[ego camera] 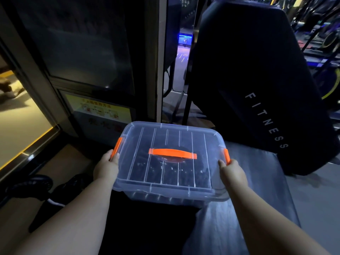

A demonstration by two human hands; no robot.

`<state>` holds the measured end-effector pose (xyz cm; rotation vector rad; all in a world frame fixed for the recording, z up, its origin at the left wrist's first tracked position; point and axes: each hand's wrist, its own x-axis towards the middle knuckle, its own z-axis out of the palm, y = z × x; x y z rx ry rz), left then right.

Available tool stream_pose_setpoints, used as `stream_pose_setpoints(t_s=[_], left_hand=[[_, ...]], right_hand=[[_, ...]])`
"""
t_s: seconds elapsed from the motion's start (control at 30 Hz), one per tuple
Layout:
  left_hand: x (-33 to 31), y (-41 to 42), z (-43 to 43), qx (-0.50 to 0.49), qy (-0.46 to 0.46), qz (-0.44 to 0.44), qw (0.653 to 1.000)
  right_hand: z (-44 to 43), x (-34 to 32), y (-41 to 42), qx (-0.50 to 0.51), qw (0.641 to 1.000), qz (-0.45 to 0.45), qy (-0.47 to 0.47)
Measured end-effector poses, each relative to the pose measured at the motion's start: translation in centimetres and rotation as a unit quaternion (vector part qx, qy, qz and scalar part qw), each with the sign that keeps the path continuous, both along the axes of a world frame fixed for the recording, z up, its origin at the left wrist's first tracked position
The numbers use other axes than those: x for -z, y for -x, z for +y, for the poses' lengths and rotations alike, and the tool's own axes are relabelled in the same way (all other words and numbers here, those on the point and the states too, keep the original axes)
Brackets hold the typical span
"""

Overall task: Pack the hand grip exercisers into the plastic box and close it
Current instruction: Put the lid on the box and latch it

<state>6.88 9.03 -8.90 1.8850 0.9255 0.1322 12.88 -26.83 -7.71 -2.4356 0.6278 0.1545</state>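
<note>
The one word that reads clearly is "FITNESS" (266,120). It is in pale, widely spaced capitals running down the slanted black pad (248,70) at two o'clock from the plastic box (165,187). At eleven o'clock from the box, a yellow notice (99,109) is stuck on the lower panel of the dark glass door (82,52). It carries a reddish heading line and small pictograms, all too blurred to read. Just below it, at six o'clock from the notice, large red characters (103,125) on the same panel are smeared beyond reading.
</note>
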Motion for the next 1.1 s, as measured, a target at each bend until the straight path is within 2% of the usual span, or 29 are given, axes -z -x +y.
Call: stream_pose_setpoints(t_s=[0.23, 0.33, 0.5, 0.7, 0.93, 1.1], left_hand=[[0.1, -0.6, -0.5, -0.003, -0.079, 0.063, 0.995], [0.0, -0.4, -0.8, 0.003, -0.106, 0.061, 0.992], [-0.4, -0.7, -4.0, 0.034, -0.094, 0.034, 0.994], [-0.6, -1.6, -12.6, 0.091, -0.061, -0.001, 0.994], [-0.5, -3.4, -19.9, 0.129, -0.057, 0.001, 0.99], [-0.4, -3.8, -21.5, 0.12, -0.078, 0.012, 0.99]], right_hand=[[-0.3, 0.1, -0.6, -0.024, 1.0, 0.014, -0.008], [-0.7, 0.1, -0.3, -0.036, 0.999, 0.014, -0.017], [-4.2, -0.3, 0.4, -0.019, 1.0, 0.01, -0.023], [-12.8, -0.7, 2.1, 0.018, 1.0, 0.007, -0.001], [-20.3, -0.5, 3.4, 0.055, 0.998, 0.01, 0.017], [-21.9, -0.2, 3.5, 0.06, 0.998, -0.001, 0.014]])
